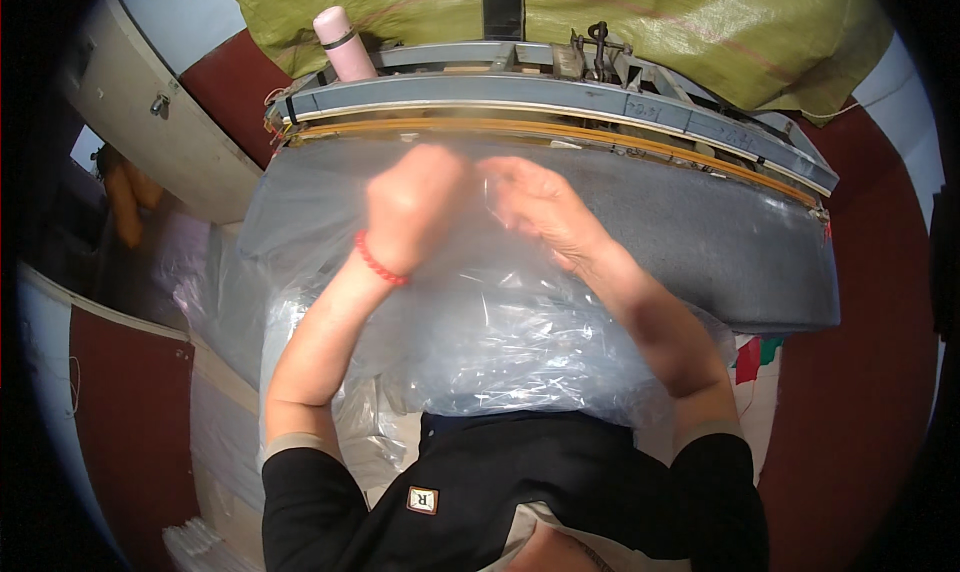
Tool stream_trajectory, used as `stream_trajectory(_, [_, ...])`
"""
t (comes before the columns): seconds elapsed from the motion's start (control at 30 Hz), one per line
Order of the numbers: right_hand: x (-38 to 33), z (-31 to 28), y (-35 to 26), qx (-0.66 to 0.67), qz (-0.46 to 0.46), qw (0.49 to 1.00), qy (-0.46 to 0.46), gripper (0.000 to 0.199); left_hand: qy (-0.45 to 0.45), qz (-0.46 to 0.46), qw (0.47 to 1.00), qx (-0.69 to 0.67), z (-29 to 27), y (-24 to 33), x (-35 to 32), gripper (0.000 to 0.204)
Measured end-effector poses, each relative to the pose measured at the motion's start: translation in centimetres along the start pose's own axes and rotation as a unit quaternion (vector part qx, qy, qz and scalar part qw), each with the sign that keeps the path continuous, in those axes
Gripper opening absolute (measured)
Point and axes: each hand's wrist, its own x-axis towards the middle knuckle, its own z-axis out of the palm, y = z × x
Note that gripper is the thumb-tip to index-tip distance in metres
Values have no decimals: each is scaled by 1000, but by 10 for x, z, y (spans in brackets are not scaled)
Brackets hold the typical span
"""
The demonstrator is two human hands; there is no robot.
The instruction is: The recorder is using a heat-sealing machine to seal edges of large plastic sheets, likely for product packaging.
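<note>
Across the dark bench (770, 262), clear film (510, 352) already veils the left part, near folds crumpled; left hand (415, 202) closed, seemingly on film, right hand (540, 207) loosely curled, grip unclear; right end's uncovered.

Clr thin plastic sheeting (520, 372) shows white glints; pale-pink cylindrical bottle (352, 62) has dk band (341, 41); yellow-grn plastic tarp (680, 27) has reddish stripes.
</note>
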Motion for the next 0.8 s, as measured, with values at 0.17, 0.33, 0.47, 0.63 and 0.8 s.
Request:
stream_trajectory(0.17, [7, -41, 3, -159, 26, 981, 107, 15, -54, -96, 994, -12, 8, 6, -4, 36])
stream_trajectory(0.33, [-71, -215, -41, -114, -98, 886, 439, 43, -168, -229, 952, 117, -36, -64, -146, 25])
stream_trajectory(0.47, [-196, -373, -70, -197, -123, 742, 629, 49, -359, -332, 868, -89, -81, -51, -176, 30])
stream_trajectory(0.63, [-304, -502, -101, -519, -78, 534, 663, 38, -406, -469, 694, -365, -68, -78, -152, 21])
stream_trajectory(0.8, [-384, -547, -116, -604, 20, 385, 697, 34, -355, -465, 799, 140, -3, -191, -172, 65])
